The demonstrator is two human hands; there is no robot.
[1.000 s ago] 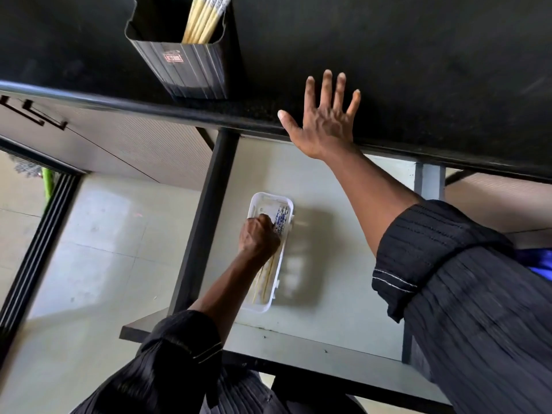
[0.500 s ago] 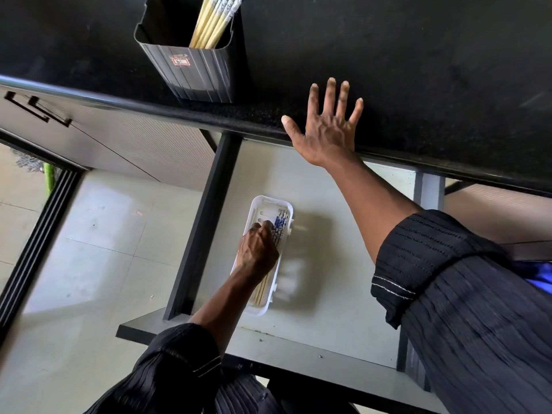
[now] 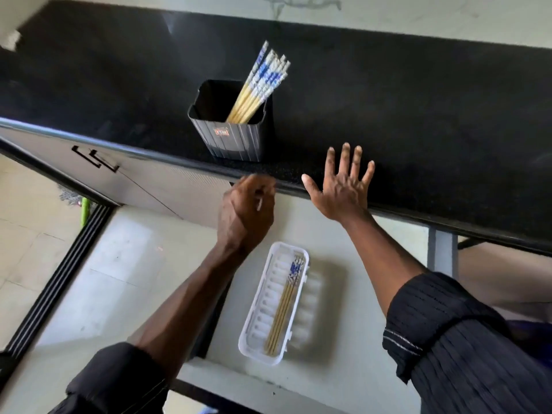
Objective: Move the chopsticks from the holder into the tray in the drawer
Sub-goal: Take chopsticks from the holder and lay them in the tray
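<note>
A black ribbed holder (image 3: 236,138) stands near the front edge of the black counter, with several blue-and-white topped chopsticks (image 3: 260,85) leaning to its right. Below, in the open drawer (image 3: 352,339), a white plastic tray (image 3: 257,333) holds a few chopsticks (image 3: 285,306) laid lengthwise. My left hand (image 3: 245,213) is raised above the drawer, just below the counter edge and the holder, fingers curled, with nothing visibly in it. My right hand (image 3: 343,189) rests flat on the counter edge, fingers spread.
The black counter (image 3: 418,115) runs across the top. A pale cabinet front with black handles (image 3: 95,159) is at the left, over a light tiled floor (image 3: 35,234). The drawer's dark side rail runs under my left forearm.
My left hand has left the tray and risen to the counter edge below the holder, leaving chopsticks in the tray. The view has tilted up. My right hand stays put.
</note>
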